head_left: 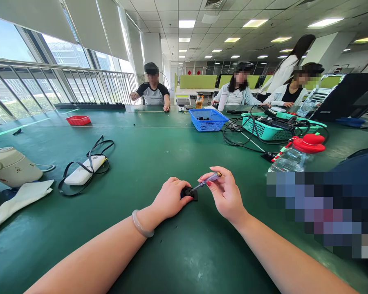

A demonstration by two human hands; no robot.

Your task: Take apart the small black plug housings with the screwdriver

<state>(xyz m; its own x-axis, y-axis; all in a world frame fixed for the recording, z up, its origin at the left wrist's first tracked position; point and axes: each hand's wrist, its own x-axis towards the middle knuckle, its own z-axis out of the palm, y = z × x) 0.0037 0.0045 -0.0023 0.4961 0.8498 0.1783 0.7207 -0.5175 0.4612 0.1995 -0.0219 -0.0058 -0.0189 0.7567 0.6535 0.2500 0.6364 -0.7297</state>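
On the green table [141, 163] in front of me, my left hand [172, 197] grips a small black part [194, 195], pressing it against the surface. Its fingers cover much of the part, so its exact kind is hidden. My right hand [228, 194] pinches a screwdriver [207, 181] with a translucent handle between thumb and fingers. The screwdriver is tilted, its tip down at the top of the black part. I cannot tell whether the tip sits in a screw.
A white power bank [85, 170] with a black strap lies left. Farther off stand a red tray [78, 120], a blue basket [208, 124] and a green basket [271, 132] of cables. A red-lidded bottle [294, 159] is at right. Several people are beyond the table.
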